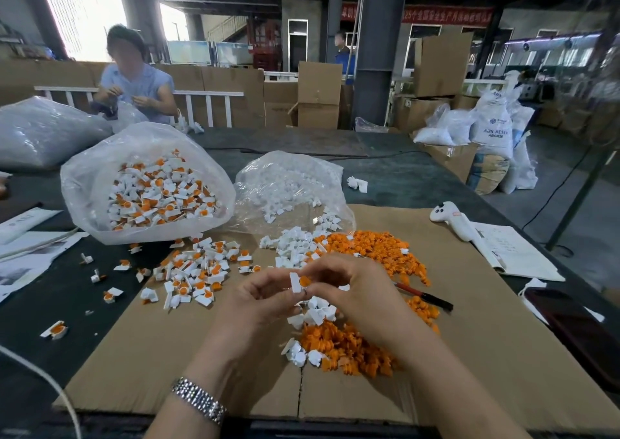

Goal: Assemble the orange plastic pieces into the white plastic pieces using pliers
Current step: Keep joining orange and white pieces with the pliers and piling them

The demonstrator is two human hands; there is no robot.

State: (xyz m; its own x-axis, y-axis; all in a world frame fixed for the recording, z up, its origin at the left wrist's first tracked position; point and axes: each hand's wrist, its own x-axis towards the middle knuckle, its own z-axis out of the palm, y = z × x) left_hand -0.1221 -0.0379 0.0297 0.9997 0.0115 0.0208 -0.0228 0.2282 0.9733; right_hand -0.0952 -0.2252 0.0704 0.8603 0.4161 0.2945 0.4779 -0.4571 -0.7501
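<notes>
Reading what print we can, the white sack at the back right says "ABS RESIN"; the red banner overhead is too blurred to make out. We pinch a white piece upright in our left hand, its long side running up and down, while our right hand presses an orange piece against its right face. Both hover above the cardboard sheet, over loose orange and white parts. Red-handled pliers lie just beside our right hand.
</notes>
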